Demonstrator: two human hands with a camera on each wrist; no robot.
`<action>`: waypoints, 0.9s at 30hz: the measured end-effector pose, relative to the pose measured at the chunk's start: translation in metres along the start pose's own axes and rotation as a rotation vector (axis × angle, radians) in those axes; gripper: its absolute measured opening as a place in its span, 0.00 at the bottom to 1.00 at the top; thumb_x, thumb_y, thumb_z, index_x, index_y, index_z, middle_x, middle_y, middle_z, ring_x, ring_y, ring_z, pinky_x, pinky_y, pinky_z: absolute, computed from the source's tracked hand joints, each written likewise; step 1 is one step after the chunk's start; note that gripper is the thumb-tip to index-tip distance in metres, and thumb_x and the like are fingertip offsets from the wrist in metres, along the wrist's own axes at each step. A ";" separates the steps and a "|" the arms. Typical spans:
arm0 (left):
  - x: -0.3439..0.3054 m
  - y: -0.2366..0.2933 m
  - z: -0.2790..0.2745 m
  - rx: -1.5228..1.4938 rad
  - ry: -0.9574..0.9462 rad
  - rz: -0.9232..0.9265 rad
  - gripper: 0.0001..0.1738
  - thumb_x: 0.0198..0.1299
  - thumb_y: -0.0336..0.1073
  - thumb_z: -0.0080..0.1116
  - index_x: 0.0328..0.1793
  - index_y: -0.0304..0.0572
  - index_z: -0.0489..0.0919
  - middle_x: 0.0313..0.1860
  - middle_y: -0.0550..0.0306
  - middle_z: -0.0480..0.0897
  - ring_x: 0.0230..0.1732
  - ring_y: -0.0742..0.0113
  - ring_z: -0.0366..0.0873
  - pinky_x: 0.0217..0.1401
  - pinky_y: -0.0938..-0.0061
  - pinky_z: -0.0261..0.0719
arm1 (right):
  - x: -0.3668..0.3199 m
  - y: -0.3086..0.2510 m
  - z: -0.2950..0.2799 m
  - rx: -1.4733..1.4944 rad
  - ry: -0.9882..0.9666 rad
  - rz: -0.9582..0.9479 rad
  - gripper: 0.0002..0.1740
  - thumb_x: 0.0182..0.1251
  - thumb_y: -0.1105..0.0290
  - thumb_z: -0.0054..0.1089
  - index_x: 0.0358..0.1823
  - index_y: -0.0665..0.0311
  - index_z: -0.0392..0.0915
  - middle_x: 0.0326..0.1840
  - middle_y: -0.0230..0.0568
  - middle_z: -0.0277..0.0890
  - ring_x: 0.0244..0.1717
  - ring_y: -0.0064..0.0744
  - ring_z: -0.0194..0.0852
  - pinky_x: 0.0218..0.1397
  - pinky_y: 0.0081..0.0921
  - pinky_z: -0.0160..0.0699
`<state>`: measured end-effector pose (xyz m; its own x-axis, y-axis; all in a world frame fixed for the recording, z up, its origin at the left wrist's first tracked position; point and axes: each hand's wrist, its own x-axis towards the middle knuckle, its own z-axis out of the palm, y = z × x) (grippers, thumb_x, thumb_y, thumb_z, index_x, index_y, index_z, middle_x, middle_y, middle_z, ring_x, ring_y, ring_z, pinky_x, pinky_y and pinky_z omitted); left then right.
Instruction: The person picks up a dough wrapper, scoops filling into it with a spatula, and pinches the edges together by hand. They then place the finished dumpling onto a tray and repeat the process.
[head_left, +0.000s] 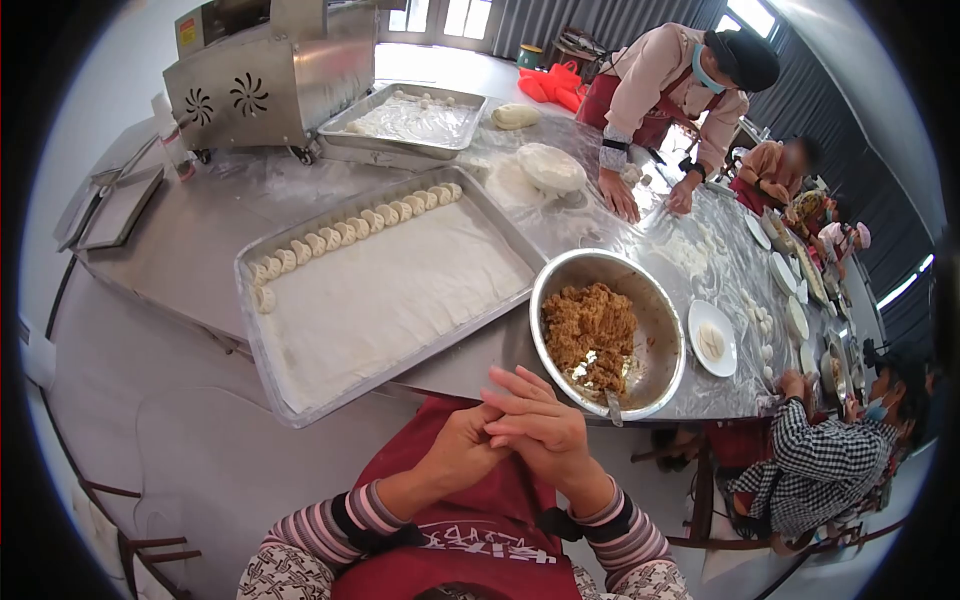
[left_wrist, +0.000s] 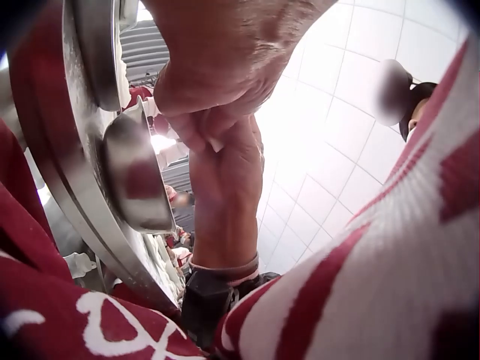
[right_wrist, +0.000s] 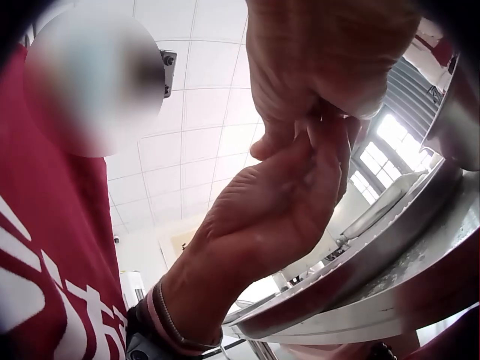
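Observation:
My left hand (head_left: 465,447) and right hand (head_left: 548,428) meet in front of the red apron (head_left: 470,540), near the table's edge. The left fingers bend in under the right hand, whose fingers lie side by side across them. A small pale sliver (left_wrist: 217,145) shows between the hands in the left wrist view; I cannot tell what it belongs to. Palms and fingertips mostly cover one another. Beyond the hands, a metal bowl (head_left: 668,330) holds brown filling (head_left: 590,325) and a spoon handle (head_left: 614,408). To the left is a lined tray (head_left: 400,290) with a row of pleated dumplings (head_left: 345,232).
Another tray (head_left: 420,115) with small dough pieces stands behind, near a steel machine (head_left: 250,85). A floured dough mound (head_left: 550,168) lies on the plastic-covered table. To the right is a white plate (head_left: 712,340) with a wrapper. Other people work around the table.

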<state>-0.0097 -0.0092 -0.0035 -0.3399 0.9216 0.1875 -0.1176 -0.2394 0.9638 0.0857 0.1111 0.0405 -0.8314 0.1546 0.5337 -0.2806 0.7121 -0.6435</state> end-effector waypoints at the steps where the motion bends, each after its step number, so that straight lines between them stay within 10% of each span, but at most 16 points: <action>1: -0.001 -0.009 0.000 -0.125 0.006 0.004 0.17 0.64 0.28 0.56 0.60 0.34 0.74 0.46 0.60 0.81 0.46 0.79 0.75 0.49 0.81 0.75 | 0.000 -0.002 0.001 0.000 0.000 -0.003 0.07 0.50 0.73 0.69 0.33 0.62 0.84 0.54 0.41 0.81 0.66 0.43 0.70 0.71 0.43 0.61; 19: 0.002 0.017 0.001 -0.020 0.114 0.028 0.22 0.62 0.27 0.57 0.63 0.36 0.71 0.49 0.58 0.80 0.48 0.77 0.76 0.50 0.81 0.75 | -0.003 -0.010 0.013 0.300 0.354 0.195 0.14 0.46 0.74 0.72 0.38 0.64 0.86 0.55 0.46 0.79 0.70 0.50 0.64 0.71 0.38 0.62; 27: 0.003 0.022 0.006 0.064 0.115 0.007 0.22 0.63 0.28 0.58 0.63 0.36 0.71 0.50 0.57 0.80 0.50 0.76 0.76 0.52 0.80 0.74 | -0.015 0.009 0.014 0.167 0.287 0.001 0.19 0.48 0.72 0.72 0.45 0.65 0.84 0.64 0.50 0.72 0.74 0.51 0.55 0.72 0.41 0.59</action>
<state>-0.0079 -0.0106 0.0197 -0.4459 0.8778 0.1752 -0.0558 -0.2226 0.9733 0.0888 0.1051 0.0190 -0.6692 0.3586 0.6509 -0.3746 0.5937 -0.7122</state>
